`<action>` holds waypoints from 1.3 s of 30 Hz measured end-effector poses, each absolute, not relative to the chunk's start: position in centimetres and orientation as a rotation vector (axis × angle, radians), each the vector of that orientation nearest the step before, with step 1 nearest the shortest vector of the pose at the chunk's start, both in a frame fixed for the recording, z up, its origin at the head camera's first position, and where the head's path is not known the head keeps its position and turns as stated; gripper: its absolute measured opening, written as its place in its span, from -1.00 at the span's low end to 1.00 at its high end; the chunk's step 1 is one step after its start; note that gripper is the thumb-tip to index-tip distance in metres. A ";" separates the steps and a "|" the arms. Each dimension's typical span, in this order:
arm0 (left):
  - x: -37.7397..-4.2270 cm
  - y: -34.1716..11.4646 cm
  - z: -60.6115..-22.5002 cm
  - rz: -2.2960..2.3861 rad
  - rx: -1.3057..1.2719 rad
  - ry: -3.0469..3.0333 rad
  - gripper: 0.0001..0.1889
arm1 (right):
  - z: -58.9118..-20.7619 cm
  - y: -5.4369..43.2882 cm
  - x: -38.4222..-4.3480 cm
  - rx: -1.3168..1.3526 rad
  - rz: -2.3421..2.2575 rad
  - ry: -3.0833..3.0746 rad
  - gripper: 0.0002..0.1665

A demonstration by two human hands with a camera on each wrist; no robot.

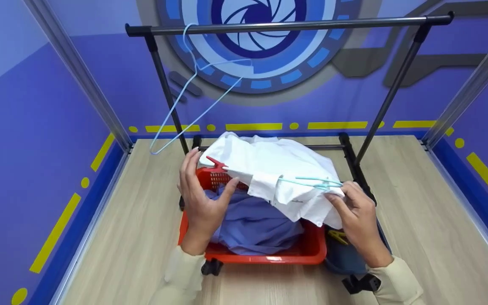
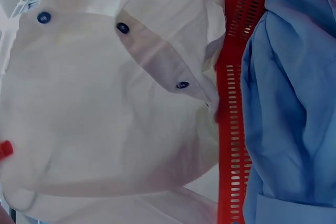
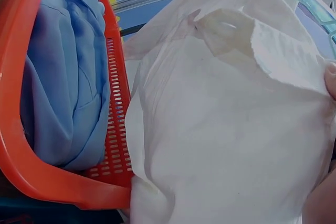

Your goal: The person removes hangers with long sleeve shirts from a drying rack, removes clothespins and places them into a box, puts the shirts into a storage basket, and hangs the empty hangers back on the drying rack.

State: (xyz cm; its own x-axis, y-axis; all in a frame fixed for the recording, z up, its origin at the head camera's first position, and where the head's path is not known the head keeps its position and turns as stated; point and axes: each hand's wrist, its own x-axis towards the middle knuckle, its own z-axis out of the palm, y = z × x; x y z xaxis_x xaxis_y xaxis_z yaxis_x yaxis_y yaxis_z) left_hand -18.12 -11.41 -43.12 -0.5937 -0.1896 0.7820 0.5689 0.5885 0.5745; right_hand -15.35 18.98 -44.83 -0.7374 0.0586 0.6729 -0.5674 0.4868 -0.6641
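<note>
Fingers of the right hand (image 1: 359, 216) pinch the edge of a white shirt (image 1: 273, 154) at the centre of the head view, beside a turquoise hanger (image 1: 323, 185) partly hidden in the cloth. The left hand (image 1: 203, 205), left of centre, has thumb and fingers spread wide around a red clip (image 1: 216, 164) on the shirt. Below, a red basket (image 1: 269, 258) holds a blue garment (image 1: 256, 224). Upper left, a pale blue hanger (image 1: 173, 112) hangs from a dark rack (image 1: 311, 26).

Purple-blue walls (image 1: 36, 127), pale wood-grain surface (image 1: 422, 216)
</note>
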 end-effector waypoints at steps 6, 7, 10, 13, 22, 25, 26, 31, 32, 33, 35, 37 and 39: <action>-18.4 -11.8 -43.2 -1.088 -0.361 -2.012 -0.07 | -44.7 19.2 -15.2 0.447 1.275 -2.078 -0.77; -18.4 -11.9 -43.2 -1.090 -0.374 -2.017 -0.09 | -44.5 19.1 -15.2 0.456 1.275 -2.073 -0.76; -18.5 -11.8 -43.3 -1.111 -0.403 -2.022 -0.14 | -43.8 18.8 -14.7 0.475 1.290 -2.066 -0.76; -18.5 -11.8 -43.4 -1.142 -0.421 -2.002 -0.20 | -43.1 18.6 -14.4 0.500 1.316 -2.051 -0.76; -18.4 -11.7 -43.3 -1.236 -0.481 -1.885 -0.44 | -44.3 19.5 -15.1 0.511 1.395 -2.026 -0.82; -18.4 -11.6 -43.2 -1.262 -0.480 -1.854 -0.44 | -44.5 19.7 -15.1 0.489 1.418 -2.042 -0.86; -18.3 -11.5 -43.1 -1.263 -0.472 -1.849 -0.42 | -44.6 19.8 -15.1 0.485 1.421 -2.045 -0.85; -18.2 -11.1 -42.9 -1.254 -0.434 -1.826 -0.42 | -45.3 19.8 -15.2 0.471 1.461 -2.022 -0.81; -18.2 -11.0 -42.9 -1.259 -0.431 -1.824 -0.43 | -45.5 19.8 -15.3 0.464 1.471 -2.017 -0.81; -18.1 -11.0 -42.8 -1.264 -0.430 -1.821 -0.44 | -45.7 19.9 -15.3 0.452 1.481 -2.016 -0.80; -18.0 -10.8 -42.7 -1.281 -0.431 -1.818 -0.47 | -45.9 19.8 -15.4 0.439 1.501 -2.017 -0.80; -17.9 -10.5 -42.6 -1.296 -0.422 -1.823 -0.49 | -46.2 19.8 -15.6 0.422 1.513 -2.028 -0.82; -17.7 -10.3 -42.4 -1.311 -0.411 -1.828 -0.50 | -46.5 19.8 -15.7 0.414 1.519 -2.042 -0.84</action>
